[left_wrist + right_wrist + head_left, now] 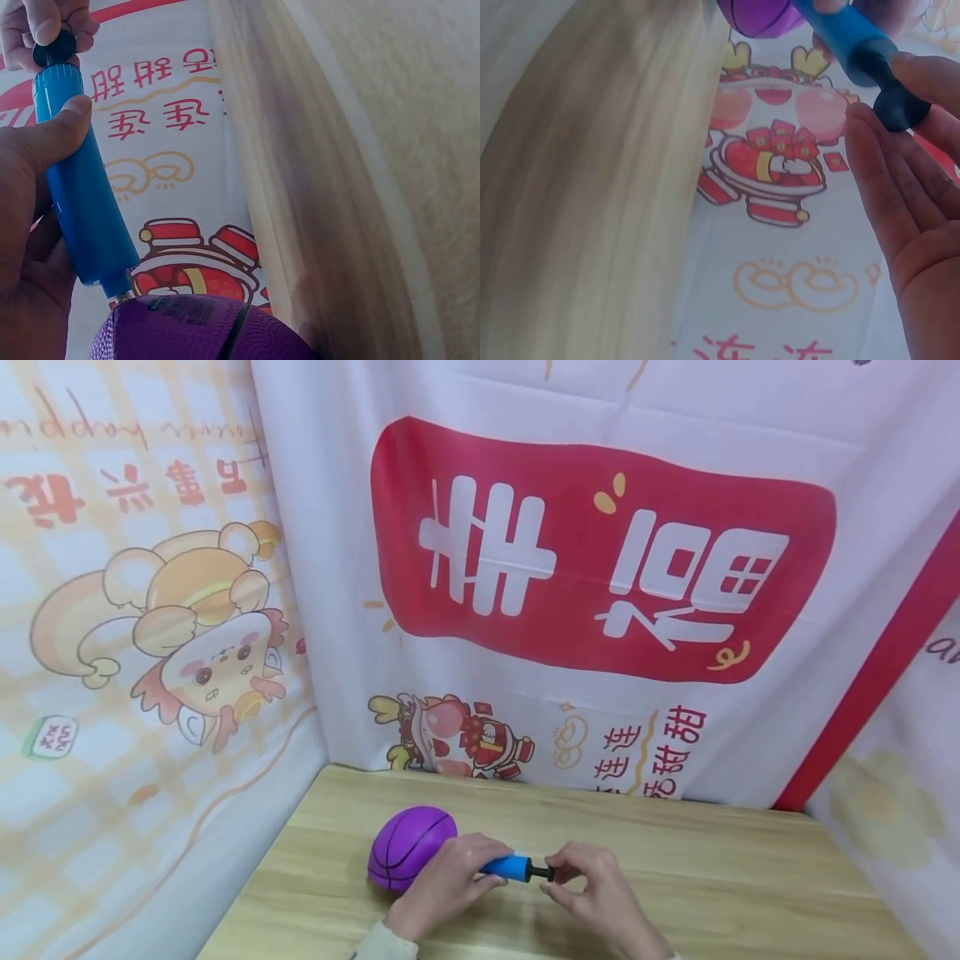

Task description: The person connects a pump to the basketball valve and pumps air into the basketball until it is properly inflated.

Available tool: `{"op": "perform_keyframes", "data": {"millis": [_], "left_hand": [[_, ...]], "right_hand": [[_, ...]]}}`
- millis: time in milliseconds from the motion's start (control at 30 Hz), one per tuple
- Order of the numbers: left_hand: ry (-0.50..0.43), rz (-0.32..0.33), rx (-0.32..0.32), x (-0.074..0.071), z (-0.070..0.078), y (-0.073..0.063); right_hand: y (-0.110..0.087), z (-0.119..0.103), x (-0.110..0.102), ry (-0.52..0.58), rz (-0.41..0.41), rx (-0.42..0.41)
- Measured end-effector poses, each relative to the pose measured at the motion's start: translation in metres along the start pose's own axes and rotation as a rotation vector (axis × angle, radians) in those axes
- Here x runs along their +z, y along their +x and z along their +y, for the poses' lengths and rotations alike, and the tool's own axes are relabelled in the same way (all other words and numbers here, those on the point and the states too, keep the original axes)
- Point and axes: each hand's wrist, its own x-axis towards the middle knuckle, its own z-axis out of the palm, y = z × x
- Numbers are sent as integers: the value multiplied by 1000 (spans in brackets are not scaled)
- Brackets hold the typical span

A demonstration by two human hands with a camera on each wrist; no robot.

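A purple ball (408,847) with black basketball lines sits on the wooden table, its outline partly sunken. The nozzle end of a blue hand pump (86,195) meets the ball (187,330) in the left wrist view, with a bit of metal at the joint. My left hand (450,877) grips the pump's barrel, thumb along its side. With thumb and fingertips my right hand (596,889) pinches the black pump handle (901,111) at the other end. A short length of black rod shows between handle and barrel (510,867).
The wooden table (720,877) stretches beneath both hands. Behind it hangs a white cloth (322,568) with a large red printed panel (577,560). A checked cloth with cartoon prints (90,552) covers the left side.
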Motion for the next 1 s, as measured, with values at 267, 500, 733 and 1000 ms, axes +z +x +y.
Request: {"op": "perform_keyframes", "data": {"millis": [267,500,733,1000], "left_hand": [[-7,7,-1,-4,-4,-3],[2,18,-36,-11,-7,-4],[-20,7,-56,-13,-7,-3],[-45,23,-70,-10,-4,-1]], "right_hand": [[-13,2,-24,-23,43,-88],[-23,9,-46,-45,107,-100],[-25,9,-56,-47,126,-135],[-19,6,-48,-33,151,-161]]}}
